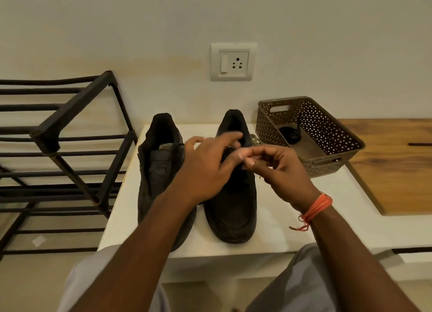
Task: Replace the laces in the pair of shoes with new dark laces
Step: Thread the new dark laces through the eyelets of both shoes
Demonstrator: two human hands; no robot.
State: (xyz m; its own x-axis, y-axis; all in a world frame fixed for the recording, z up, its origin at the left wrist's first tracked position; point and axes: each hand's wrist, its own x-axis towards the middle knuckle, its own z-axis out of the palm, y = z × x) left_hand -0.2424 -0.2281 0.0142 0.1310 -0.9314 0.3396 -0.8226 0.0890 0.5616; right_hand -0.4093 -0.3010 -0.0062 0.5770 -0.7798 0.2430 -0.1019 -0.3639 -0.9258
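Pair of dark shoes: left shoe [161, 171] and right shoe [233, 194] side by side, mid white tabletop [315, 206], toes toward near edge; left shoe appears unlaced

Old pale lace [256, 140]: beside right shoe; soft, limp, light; best pinched near tip

Left hand [205, 169]: over right shoe's throat, fingers loosely spread, grip unclear

Right hand [280, 169]: fingers curled, pinching lace

Brown basket [327, 129]: far right corner, dark coil [289, 134] inside, likely new laces

Black rack [58, 148]: off left edge, clear of work
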